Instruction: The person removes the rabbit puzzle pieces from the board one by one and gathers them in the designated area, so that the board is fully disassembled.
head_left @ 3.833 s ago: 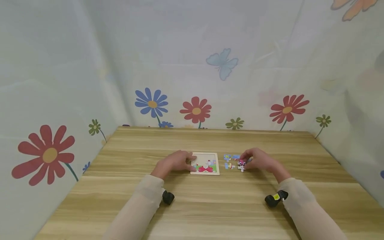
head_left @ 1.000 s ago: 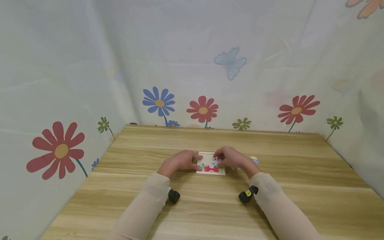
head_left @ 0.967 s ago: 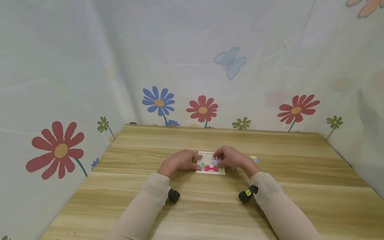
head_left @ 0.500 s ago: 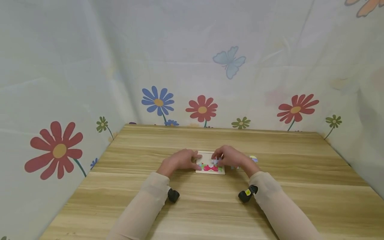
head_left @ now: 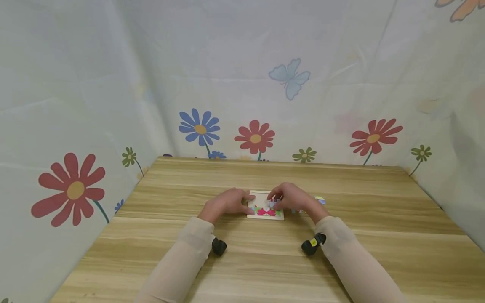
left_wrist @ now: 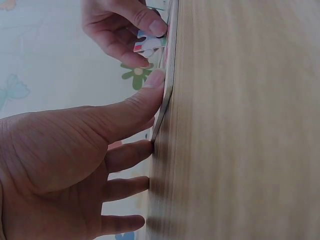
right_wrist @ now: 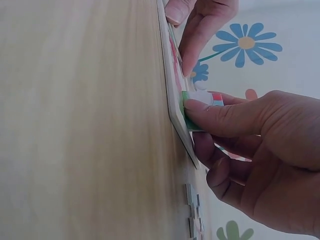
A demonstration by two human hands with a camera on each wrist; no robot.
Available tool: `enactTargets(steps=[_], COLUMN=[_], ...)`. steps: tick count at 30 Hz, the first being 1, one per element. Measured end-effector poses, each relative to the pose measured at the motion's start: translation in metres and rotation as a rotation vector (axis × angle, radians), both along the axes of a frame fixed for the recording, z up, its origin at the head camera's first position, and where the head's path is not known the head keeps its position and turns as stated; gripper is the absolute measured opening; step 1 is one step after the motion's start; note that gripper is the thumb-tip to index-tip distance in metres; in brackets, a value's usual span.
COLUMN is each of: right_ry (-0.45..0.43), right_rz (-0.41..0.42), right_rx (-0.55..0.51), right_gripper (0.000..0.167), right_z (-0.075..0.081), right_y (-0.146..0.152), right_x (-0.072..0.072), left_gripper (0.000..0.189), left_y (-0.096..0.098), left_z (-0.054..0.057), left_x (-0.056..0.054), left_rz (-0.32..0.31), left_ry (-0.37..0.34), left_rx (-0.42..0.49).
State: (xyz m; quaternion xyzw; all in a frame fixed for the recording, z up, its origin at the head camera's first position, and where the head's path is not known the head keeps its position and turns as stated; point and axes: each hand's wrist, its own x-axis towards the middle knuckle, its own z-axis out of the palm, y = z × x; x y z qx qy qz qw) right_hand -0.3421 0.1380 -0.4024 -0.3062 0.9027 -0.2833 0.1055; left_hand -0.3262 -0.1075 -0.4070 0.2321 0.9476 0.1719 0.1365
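A square wooden puzzle tray lies on the table, with red and green pieces fitted along its near side and bare wood behind them. My left hand rests at the tray's left side. In the left wrist view its thumb presses on the rim, while the other fingers reach down to the table, fairly straight and spread. Between thumb and fingers my right hand pinches a jigsaw piece over the tray's right part. This piece shows green, white and red and stands tilted at the fitted pieces.
Several loose jigsaw pieces lie on the table right of the tray, partly hidden by the right hand in the head view; one yellow and blue piece shows beyond the wrist. A flower-printed curtain hangs behind the wooden table.
From the loose pieces at the right, my right hand has moved left to the tray with a piece. Over the last second the held piece shifts only slightly; the left hand stays at the tray.
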Motion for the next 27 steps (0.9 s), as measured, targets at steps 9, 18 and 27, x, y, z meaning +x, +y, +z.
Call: enactTargets(steps=[9,18,27], right_ry=[-0.014,0.034,0.011], right_rz=[0.028,0.074,0.017], right_rx=[-0.046,-0.056,-0.079], right_gripper=[0.024,0.031,0.027], right_z=[0.002,0.005,0.014], right_y=[0.008,0.026,0.06], right_x=[-0.002,-0.003,-0.003], left_gripper=[0.065,0.066,0.067], left_y=[0.0,0.0,-0.001], left_z=[0.0,-0.002,0.0], left_x=[-0.001,0.0,-0.001], left_rz=[-0.008,-0.021,-0.019], left_ry=[0.003,0.002,-0.002], left_rx=[0.003,0.019,0.012])
